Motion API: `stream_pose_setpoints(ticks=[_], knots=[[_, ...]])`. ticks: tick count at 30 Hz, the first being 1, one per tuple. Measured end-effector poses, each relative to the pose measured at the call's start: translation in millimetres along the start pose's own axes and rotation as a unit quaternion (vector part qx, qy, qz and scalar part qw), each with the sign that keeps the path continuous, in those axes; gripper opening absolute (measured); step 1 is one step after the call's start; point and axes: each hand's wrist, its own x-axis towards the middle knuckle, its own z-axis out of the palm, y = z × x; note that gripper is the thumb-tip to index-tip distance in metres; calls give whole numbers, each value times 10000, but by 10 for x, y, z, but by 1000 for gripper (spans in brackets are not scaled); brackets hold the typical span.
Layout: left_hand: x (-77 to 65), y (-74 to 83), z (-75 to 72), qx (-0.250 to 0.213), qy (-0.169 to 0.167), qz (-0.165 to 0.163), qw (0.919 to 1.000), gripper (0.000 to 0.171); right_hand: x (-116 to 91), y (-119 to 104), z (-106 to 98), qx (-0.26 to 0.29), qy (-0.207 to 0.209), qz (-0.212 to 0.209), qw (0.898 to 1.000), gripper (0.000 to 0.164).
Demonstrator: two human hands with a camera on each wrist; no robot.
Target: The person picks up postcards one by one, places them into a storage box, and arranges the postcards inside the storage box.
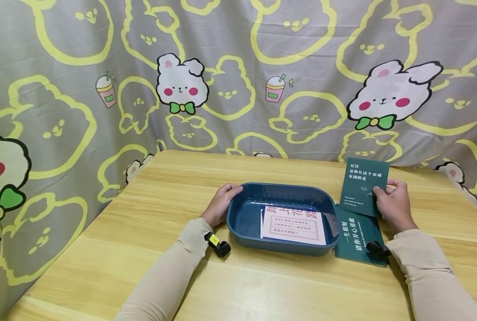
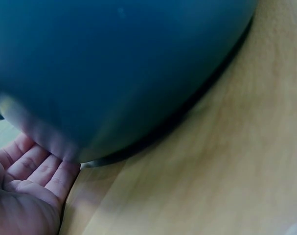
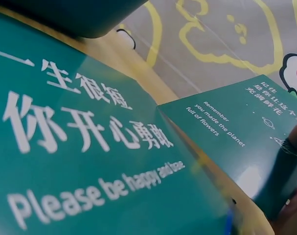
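Observation:
Held up at the right, a dark green card (image 1: 363,186) with white print is pinched between thumb and fingers of my right hand (image 1: 396,206). Below it, more green cards (image 1: 359,236) lie on the table against the basin's right end; the top one reads "Please be happy" in the right wrist view. A dark blue oval basin (image 1: 278,247) stands in the middle, with a white card (image 1: 294,226) printed in red lying inside. My left hand (image 1: 221,205) touches the basin's left end, its fairly straight fingers (image 2: 45,169) against the outer wall; its thumb is unclear.
The light wooden table (image 1: 122,249) carries all of this. A grey curtain (image 1: 230,40) with rabbit drawings hangs behind the table and along its left side. Each wrist bears a small black camera, one of them the left wrist camera (image 1: 218,245).

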Motion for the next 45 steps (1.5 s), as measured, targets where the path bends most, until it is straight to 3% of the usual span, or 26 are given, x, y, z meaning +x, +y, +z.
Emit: stream_pose_setpoints(ticks=[14, 22, 34, 45], knots=[[10, -7, 3, 6, 13, 15, 10000, 18, -5, -100, -4, 265, 176, -36, 9995, 32], [2, -3, 4, 26, 23, -2, 10000, 18, -23, -198, -2, 617, 276, -295, 9973, 21], [1, -5, 7, -38, -2, -3, 10000, 16, -5, -266, 32, 1079, 756, -553, 9897, 22], [0, 1, 8, -30, -2, -14, 10000, 18, -84, -454, 18, 1058, 748, -593, 9898, 22]])
